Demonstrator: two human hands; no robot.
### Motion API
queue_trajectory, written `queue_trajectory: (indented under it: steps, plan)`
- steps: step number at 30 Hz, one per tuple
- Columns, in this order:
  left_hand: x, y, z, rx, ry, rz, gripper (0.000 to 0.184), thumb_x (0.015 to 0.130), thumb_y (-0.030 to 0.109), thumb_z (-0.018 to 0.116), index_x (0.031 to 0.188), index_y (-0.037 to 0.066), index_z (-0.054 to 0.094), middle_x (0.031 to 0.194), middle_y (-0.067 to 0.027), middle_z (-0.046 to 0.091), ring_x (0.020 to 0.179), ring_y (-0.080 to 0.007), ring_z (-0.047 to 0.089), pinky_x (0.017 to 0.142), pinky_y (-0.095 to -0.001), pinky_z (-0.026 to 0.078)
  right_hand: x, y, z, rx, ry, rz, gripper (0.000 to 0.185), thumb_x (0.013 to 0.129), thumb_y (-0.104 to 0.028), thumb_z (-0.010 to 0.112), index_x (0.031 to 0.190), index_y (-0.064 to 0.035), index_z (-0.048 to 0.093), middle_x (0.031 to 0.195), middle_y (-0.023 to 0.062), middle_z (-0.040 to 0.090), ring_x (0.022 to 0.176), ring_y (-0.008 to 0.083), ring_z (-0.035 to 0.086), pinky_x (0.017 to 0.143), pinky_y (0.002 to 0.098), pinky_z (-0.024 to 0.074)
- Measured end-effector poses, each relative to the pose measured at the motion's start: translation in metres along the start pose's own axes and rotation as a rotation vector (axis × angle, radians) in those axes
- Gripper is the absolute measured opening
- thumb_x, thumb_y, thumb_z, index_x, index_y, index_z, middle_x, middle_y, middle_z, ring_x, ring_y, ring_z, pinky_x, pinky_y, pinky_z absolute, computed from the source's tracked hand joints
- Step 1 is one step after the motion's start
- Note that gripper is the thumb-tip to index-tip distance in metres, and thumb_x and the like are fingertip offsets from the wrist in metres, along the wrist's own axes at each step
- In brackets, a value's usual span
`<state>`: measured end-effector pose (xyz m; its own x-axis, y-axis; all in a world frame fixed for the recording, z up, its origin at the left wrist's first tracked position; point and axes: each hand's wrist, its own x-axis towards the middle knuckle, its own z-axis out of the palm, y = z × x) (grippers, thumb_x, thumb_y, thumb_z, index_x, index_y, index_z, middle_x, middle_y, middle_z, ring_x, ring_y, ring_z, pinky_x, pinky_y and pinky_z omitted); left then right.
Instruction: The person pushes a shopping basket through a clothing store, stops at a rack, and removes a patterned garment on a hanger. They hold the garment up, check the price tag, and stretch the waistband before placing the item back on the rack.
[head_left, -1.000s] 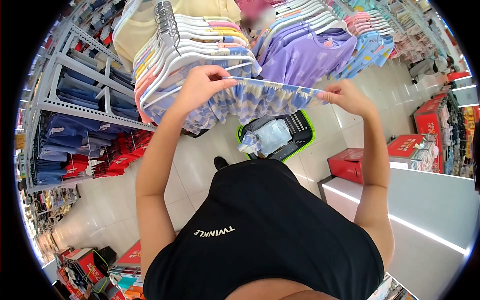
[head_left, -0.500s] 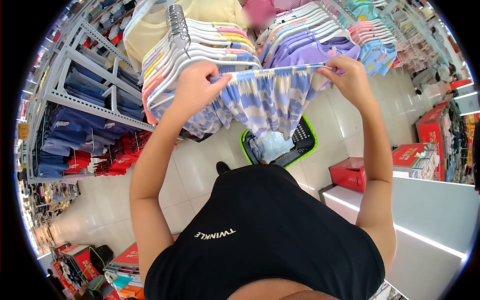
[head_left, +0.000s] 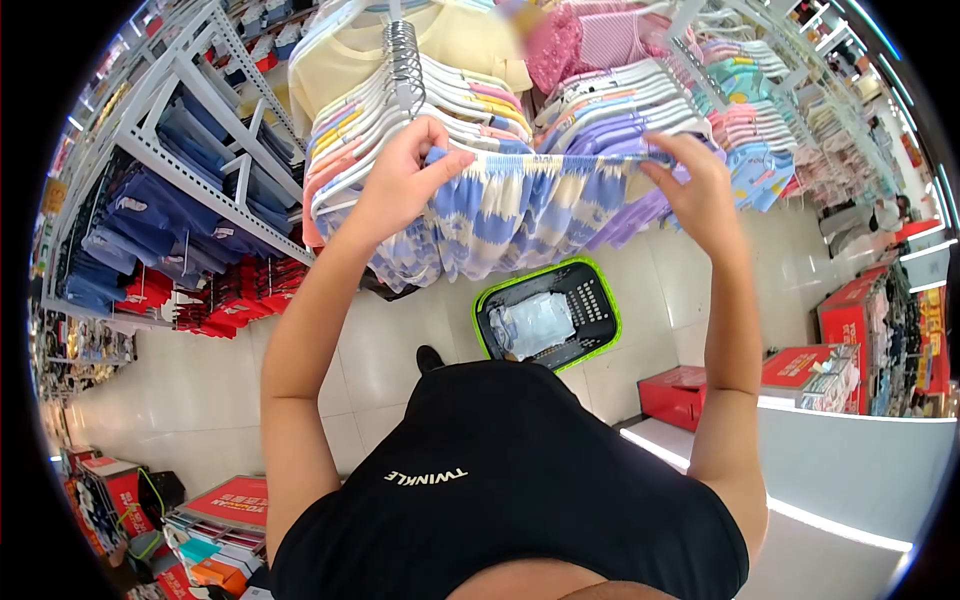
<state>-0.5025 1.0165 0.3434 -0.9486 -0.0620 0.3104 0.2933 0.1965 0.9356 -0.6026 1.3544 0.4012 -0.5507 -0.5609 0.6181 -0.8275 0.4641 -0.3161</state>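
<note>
Blue-and-cream patterned shorts (head_left: pixel 540 205) hang by their elastic waistband, stretched wide between my two hands. My left hand (head_left: pixel 405 180) pinches the waistband's left end, close in front of white hangers (head_left: pixel 375 150). At the other end, my right hand (head_left: pixel 698 190) grips the waistband between thumb and fingers. Behind the shorts, purple tops (head_left: pixel 625 130) hang on the rack. Below them on the floor stands a black basket with a green rim (head_left: pixel 617 325), and a clear plastic package (head_left: pixel 545 322) lies inside it.
A white shelf rack (head_left: pixel 215 195) with folded jeans and red garments stands to the left. Pale yellow tops (head_left: pixel 450 45) hang at the back. On the right are a red box (head_left: pixel 675 395) and a grey counter (head_left: pixel 860 460). Another person (head_left: pixel 870 220) is far right.
The shorts have been lifted slightly toward the rack relative to the basket, which now shows more fully. The view has shifted. Both hands keep hold of the waistband.
</note>
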Motion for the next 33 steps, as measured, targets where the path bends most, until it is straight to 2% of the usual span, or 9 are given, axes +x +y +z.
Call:
queue_trajectory:
  steps: [5,10,13,17,21,22,25,29,33]
  plan:
    - [-0.009,-0.017,-0.023,0.001,-0.049,0.044,0.023,0.091,-0.001,0.068,0.087,0.006,0.047,0.102,-0.0097,0.069,0.089,-0.0095,0.060,0.080,-0.0253,0.050,-0.006,0.002,0.005,-0.030,-0.110,0.111,0.023,0.077,-0.012,0.082,0.092,-0.0009,0.070,0.082,0.0108,0.062,0.072,0.0272,0.059,0.066,0.0359,0.0472]
    - [-0.027,0.011,-0.025,0.285,-0.025,0.164,0.009,0.089,0.000,0.064,0.095,0.001,0.057,0.098,-0.0089,0.069,0.088,-0.0180,0.064,0.080,-0.0292,0.049,-0.007,-0.002,0.005,-0.074,-0.117,0.043,0.025,0.076,-0.015,0.083,0.082,-0.0003,0.063,0.082,0.0106,0.062,0.074,0.0262,0.059,0.067,0.0346,0.0475]
    - [-0.030,0.022,-0.023,0.397,-0.036,0.250,0.015,0.091,-0.003,0.056,0.105,0.001,0.060,0.102,-0.0119,0.067,0.093,-0.0272,0.065,0.084,-0.0331,0.050,-0.009,-0.004,0.012,0.084,-0.038,-0.052,0.028,0.078,-0.011,0.082,0.080,-0.0002,0.056,0.082,0.0102,0.062,0.078,0.0246,0.061,0.071,0.0330,0.0484]
    - [-0.024,0.021,-0.018,0.401,-0.075,0.329,0.024,0.094,-0.004,0.045,0.112,0.003,0.060,0.107,-0.0135,0.065,0.101,-0.0332,0.063,0.089,-0.0373,0.048,-0.008,-0.004,0.021,0.400,-0.106,0.112,0.025,0.083,-0.005,0.077,0.085,-0.0007,0.053,0.091,0.0074,0.067,0.080,0.0138,0.058,0.072,0.0282,0.0476]
    - [-0.019,0.039,-0.019,0.548,-0.211,0.255,0.016,0.091,0.004,0.055,0.105,0.000,0.063,0.104,-0.0116,0.061,0.097,-0.0220,0.059,0.085,-0.0304,0.044,0.005,-0.010,0.025,0.487,-0.140,0.260,0.023,0.086,-0.007,0.076,0.093,-0.0010,0.054,0.095,0.0068,0.068,0.080,0.0078,0.054,0.071,0.0239,0.0453]
    - [-0.018,0.040,-0.019,0.546,-0.222,0.251,0.016,0.091,0.004,0.055,0.105,0.000,0.063,0.104,-0.0116,0.061,0.097,-0.0220,0.059,0.085,-0.0304,0.044,0.009,-0.013,0.023,0.472,-0.150,0.297,0.030,0.085,-0.011,0.078,0.107,-0.0015,0.060,0.092,0.0065,0.067,0.080,0.0093,0.055,0.071,0.0243,0.0456]
    - [-0.012,0.039,-0.022,0.631,-0.053,0.369,0.019,0.085,0.014,0.073,0.097,0.002,0.066,0.091,-0.0070,0.062,0.084,-0.0208,0.059,0.075,-0.0297,0.045,0.022,-0.014,0.014,0.321,-0.193,0.203,0.043,0.083,-0.014,0.081,0.120,-0.0044,0.062,0.093,0.0066,0.068,0.080,0.0110,0.057,0.072,0.0253,0.0468]
    - [-0.001,0.043,-0.038,0.613,0.071,0.381,0.018,0.086,0.014,0.074,0.098,0.001,0.069,0.089,-0.0059,0.066,0.080,-0.0152,0.061,0.072,-0.0272,0.047,0.033,-0.010,0.015,0.264,-0.155,0.047,0.032,0.083,-0.020,0.081,0.107,-0.0027,0.070,0.088,0.0072,0.069,0.079,0.0117,0.060,0.071,0.0269,0.0492]
    - [0.009,0.053,-0.051,0.647,0.187,0.348,0.020,0.088,0.015,0.072,0.106,0.005,0.071,0.088,-0.0053,0.070,0.077,-0.0121,0.061,0.071,-0.0242,0.048,0.048,-0.023,0.005,0.120,-0.172,0.200,0.034,0.087,-0.031,0.078,0.104,-0.0028,0.071,0.080,0.0065,0.068,0.070,0.0130,0.061,0.064,0.0280,0.0492]
